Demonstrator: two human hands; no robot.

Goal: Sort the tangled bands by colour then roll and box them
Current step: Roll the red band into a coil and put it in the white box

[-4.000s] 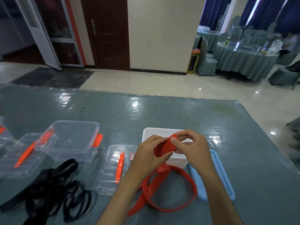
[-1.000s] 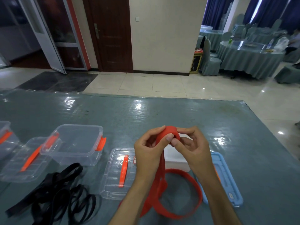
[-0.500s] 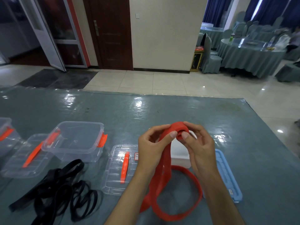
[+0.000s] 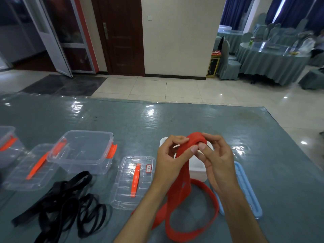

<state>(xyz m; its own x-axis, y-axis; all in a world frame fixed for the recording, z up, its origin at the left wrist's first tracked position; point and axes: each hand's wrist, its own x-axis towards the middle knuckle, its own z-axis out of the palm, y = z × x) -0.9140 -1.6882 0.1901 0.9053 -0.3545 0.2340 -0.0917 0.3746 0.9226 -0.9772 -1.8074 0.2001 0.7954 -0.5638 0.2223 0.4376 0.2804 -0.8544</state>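
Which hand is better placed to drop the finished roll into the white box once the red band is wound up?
Probably the right hand: its fingers pinch the rolled end of the red elastic band directly above the white plastic box, while the left hand only guides the loose strap.

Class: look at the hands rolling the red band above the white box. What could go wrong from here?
1. The small roll of flat red elastic band is only pinched between the left hand and right hand; a slip could let it spring open.
2. Its long loose loop trails on the table and may twist or catch on the light blue plastic lid.
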